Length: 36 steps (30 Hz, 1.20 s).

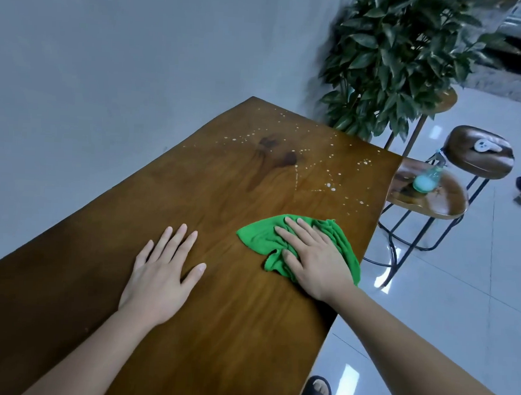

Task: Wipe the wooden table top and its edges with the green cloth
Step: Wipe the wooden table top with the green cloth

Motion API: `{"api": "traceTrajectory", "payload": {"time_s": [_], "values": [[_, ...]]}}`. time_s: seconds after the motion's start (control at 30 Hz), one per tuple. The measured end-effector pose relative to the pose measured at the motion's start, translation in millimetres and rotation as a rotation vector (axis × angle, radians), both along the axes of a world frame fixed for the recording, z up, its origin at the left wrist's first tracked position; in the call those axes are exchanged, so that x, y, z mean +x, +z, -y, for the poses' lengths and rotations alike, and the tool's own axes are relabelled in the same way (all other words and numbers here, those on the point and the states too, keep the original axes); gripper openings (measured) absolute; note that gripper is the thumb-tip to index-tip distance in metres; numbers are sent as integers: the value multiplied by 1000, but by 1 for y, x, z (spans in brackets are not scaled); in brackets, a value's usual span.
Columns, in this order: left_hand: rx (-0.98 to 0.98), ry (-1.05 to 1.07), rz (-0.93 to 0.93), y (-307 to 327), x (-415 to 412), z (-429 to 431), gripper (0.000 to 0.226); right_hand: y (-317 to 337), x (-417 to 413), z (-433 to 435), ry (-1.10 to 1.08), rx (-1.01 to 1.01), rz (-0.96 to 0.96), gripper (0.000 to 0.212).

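A person's two bare hands lie on a brown wooden surface (194,178), whose near end runs out of frame at the bottom. The left hand (162,270) rests flat on bare wood, fingers (178,238) straight and spread, holding nothing. The right hand (313,257) presses flat on one crumpled green cloth (260,236) near the surface's right edge, fingers straight on top of it, hiding the cloth's middle. Many small white specks (329,186) dot the far part of the surface, apart from the cloth. Beyond the right edge stand two stools (440,203) with wooden seats. The nearer carries one blue-green spray bottle (426,180), its label too blurred to read. The farther carries one small white object (484,145), too blurred to identify. A leafy plant (396,59) stands behind the far corner, its top cut off. One foot (317,392) in a dark sandal shows at the bottom edge.
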<state>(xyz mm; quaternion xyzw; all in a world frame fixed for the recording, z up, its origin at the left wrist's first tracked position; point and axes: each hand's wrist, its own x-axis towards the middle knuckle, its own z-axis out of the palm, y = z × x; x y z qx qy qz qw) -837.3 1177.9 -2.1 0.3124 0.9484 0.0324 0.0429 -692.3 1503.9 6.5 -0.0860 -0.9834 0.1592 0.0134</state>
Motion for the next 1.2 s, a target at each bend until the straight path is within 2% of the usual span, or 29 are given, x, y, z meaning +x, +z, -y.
{"api": "traceTrajectory", "payload": {"time_s": [0.47,0.7,1.0,1.2], "values": [[0,37,-29,-6,-37,-170,86,3,-112,-241,-116,40,13,61],[5,77,-17,-6,-45,-208,86,7,-163,-328,-165,42,37,62],[-1,90,-14,0,-42,-212,85,13,-203,-353,-244,5,62,62],[14,82,-31,-5,-43,-208,80,7,-188,-299,-81,60,90,67]]}}
